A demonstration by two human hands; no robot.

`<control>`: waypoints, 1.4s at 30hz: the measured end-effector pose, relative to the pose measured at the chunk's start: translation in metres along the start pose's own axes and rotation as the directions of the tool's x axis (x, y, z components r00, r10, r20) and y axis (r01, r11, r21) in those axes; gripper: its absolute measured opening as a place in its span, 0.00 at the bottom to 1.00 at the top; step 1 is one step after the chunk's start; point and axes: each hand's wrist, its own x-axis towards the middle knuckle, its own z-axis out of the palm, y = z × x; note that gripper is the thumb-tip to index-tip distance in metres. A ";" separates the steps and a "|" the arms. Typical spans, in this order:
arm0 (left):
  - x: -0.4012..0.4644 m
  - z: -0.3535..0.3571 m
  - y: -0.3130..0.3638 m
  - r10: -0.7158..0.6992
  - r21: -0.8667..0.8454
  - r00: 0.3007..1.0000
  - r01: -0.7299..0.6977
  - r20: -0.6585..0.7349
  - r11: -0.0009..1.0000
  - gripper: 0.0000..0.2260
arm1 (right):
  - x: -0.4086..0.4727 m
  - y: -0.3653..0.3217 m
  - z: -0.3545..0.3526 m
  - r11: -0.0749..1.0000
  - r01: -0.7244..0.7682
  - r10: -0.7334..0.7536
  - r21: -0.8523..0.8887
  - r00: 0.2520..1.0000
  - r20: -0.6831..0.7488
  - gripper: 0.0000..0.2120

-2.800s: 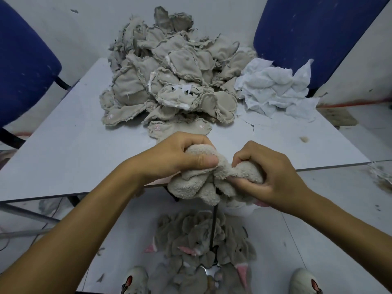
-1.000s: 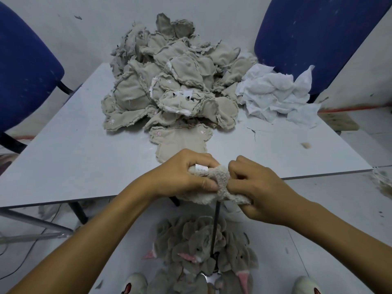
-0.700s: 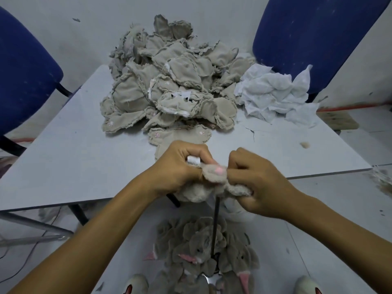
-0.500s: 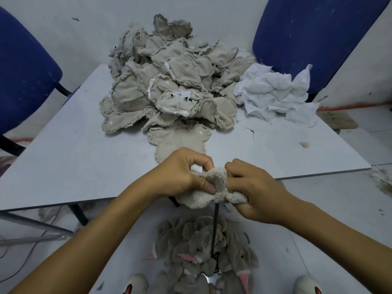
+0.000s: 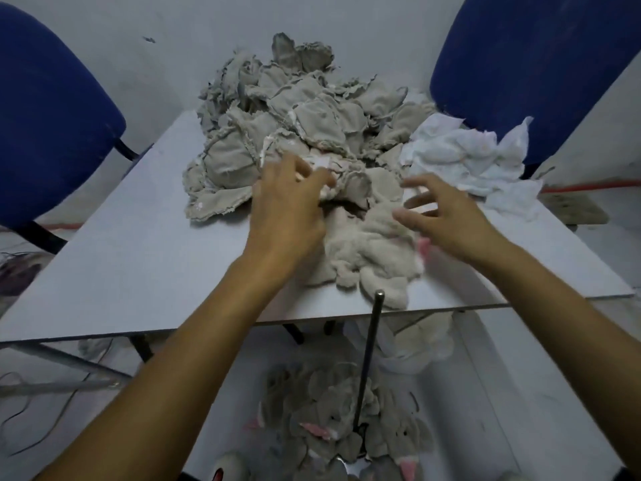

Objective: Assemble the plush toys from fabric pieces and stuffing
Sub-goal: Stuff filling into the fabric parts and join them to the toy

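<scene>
Both hands are over the table, and neither has a firm grip that I can confirm. My left hand (image 5: 289, 206) reaches into the near edge of the large heap of beige inside-out fabric toy skins (image 5: 295, 123), its fingers curled among the pieces near a small white label (image 5: 321, 163); motion blur keeps me from telling whether it pinches anything. My right hand (image 5: 447, 216) hovers with fingers spread and relaxed, holding nothing, just above the fluffy beige plush toy skin (image 5: 371, 251).

That plush skin lies flat on the pale grey tabletop (image 5: 138, 244), close to the near edge and between my two forearms. A bit of pink shows at its right side, beneath my right palm. It touches the front of the beige heap, which fills the far middle of the table.

A smaller mound of white crumpled fabric pieces (image 5: 464, 161) sits to the right of the heap, touching it.

A thin dark metal rod (image 5: 368, 355) stands upright in front of the table edge. Around its base on the floor lies a pile of grey plush toys with pink ears (image 5: 333, 421).

Blue padded chairs stand at the far left (image 5: 45, 116) and far right (image 5: 537, 57).
</scene>
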 end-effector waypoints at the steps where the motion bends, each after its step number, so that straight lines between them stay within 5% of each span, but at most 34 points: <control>1: -0.003 0.007 0.002 0.123 -0.048 0.992 -0.122 0.010 0.991 0.14 | 0.007 0.010 0.007 0.997 0.017 -0.025 -0.081 0.995 -0.099 0.13; 3: -0.004 0.020 0.006 0.274 -0.198 0.944 -0.237 0.183 0.951 0.11 | 0.019 0.024 0.014 0.969 0.039 -0.106 -0.245 0.958 -0.266 0.12; 6: -0.003 0.041 0.011 0.264 -0.186 0.889 -0.207 0.375 0.961 0.12 | 0.032 0.042 0.011 0.901 -0.072 -0.056 -0.427 0.958 -0.281 0.20; 11: 0.002 0.052 0.012 0.144 -0.194 0.926 -0.079 0.349 0.978 0.10 | 0.037 0.053 0.010 0.875 -0.140 -0.075 -0.463 0.906 -0.416 0.17; 16: 0.006 0.054 0.017 0.138 -0.190 0.885 -0.057 0.446 0.980 0.15 | 0.044 0.068 0.006 0.858 -0.218 -0.042 -0.464 0.872 -0.488 0.11; 23: 0.004 0.059 0.028 0.157 -0.321 0.955 -0.070 0.252 0.944 0.04 | 0.036 0.067 -0.008 0.892 -0.116 -0.111 -0.437 0.880 -0.461 0.08; 28: 0.008 0.058 0.020 0.113 -0.221 0.917 -0.028 0.382 0.975 0.04 | 0.020 0.043 -0.005 0.979 0.093 -0.165 -0.184 0.888 -0.428 0.10; 34: 0.006 0.059 0.027 0.090 -0.153 0.919 -0.034 0.383 0.988 0.10 | 0.013 0.046 0.007 0.885 -0.002 -0.007 -0.465 1.000 -0.017 0.20; 36: 0.006 0.060 0.029 0.110 -0.232 0.936 -0.031 0.334 0.972 0.06 | 0.011 0.043 0.006 0.903 0.061 -0.116 -0.426 0.988 -0.105 0.07; 42: 0.004 0.058 0.031 0.165 -0.264 0.974 -0.119 0.157 0.957 0.03 | 0.004 0.014 0.004 0.983 0.148 -0.180 -0.107 0.883 -0.434 0.04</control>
